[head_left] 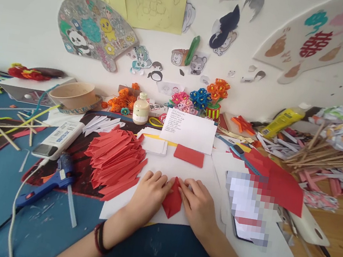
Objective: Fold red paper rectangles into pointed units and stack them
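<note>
Between my hands, a red folded paper (172, 200) with a pointed top and bottom lies on white sheets. My left hand (152, 193) grips its left edge near the top, fingers curled and thumb side against the paper. On the opposite edge, my right hand (195, 201) presses the fold with its fingertips. Both sets of fingers are drawn together, and the undersides of the hands are hidden. Just beyond them lies a small stack of red paper rectangles (189, 155). Left of my left hand spreads a heap of folded red paper strips (115, 156).
A blue glue gun (48, 185) and a white power bank (59, 140) with a cable lie left. A phone (245, 207) rests right, near red sheets (275, 182). Behind stand a handwritten card (188, 130), a cream bottle (141, 110) and a bowl (72, 94).
</note>
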`<state>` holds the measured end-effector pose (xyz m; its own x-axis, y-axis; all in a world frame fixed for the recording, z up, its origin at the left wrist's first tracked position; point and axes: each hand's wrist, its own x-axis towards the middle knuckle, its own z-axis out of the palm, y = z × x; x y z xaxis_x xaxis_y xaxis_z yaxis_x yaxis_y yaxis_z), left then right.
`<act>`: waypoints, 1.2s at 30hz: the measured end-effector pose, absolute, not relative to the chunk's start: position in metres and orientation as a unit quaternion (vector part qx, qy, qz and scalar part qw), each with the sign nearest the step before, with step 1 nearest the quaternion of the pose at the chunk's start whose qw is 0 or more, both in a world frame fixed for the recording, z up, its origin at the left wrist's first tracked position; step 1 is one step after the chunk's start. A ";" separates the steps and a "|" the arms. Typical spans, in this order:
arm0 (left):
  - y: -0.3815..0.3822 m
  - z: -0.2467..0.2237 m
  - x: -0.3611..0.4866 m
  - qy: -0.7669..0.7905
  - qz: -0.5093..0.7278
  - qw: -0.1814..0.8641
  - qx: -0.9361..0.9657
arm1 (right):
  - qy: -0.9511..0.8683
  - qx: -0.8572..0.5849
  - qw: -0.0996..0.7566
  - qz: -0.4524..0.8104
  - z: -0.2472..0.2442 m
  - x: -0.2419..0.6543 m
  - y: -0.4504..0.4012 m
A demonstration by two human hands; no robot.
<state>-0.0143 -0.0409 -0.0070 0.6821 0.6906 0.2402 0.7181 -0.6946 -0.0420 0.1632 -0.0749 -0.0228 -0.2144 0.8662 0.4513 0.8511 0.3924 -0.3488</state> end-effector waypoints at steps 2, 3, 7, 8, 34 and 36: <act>-0.040 -0.007 -0.014 -0.382 -0.102 0.064 -0.916 | -0.788 -0.543 0.289 0.015 -0.022 0.162 -0.075; -0.040 -0.008 -0.014 -0.380 -0.101 0.062 -0.918 | -0.792 -0.539 0.286 0.017 -0.022 0.162 -0.075; -0.038 -0.008 -0.014 -0.375 -0.104 0.048 -0.920 | -0.801 -0.530 0.276 0.017 -0.023 0.162 -0.074; -0.038 -0.008 -0.014 -0.376 -0.106 0.043 -0.919 | -0.803 -0.530 0.274 0.016 -0.023 0.162 -0.074; -0.038 -0.005 -0.015 -0.436 -0.148 -0.070 -0.885 | -0.818 -0.527 0.230 -0.008 -0.019 0.159 -0.079; -0.038 -0.004 -0.015 -0.436 -0.147 -0.068 -0.885 | -0.818 -0.528 0.228 -0.013 -0.018 0.159 -0.079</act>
<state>-0.0146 -0.0383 -0.0044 0.5773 0.7915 0.2007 0.7516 -0.6111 0.2484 0.1592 -0.0792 -0.0184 -0.3392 0.8577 0.3864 0.8697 0.4425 -0.2187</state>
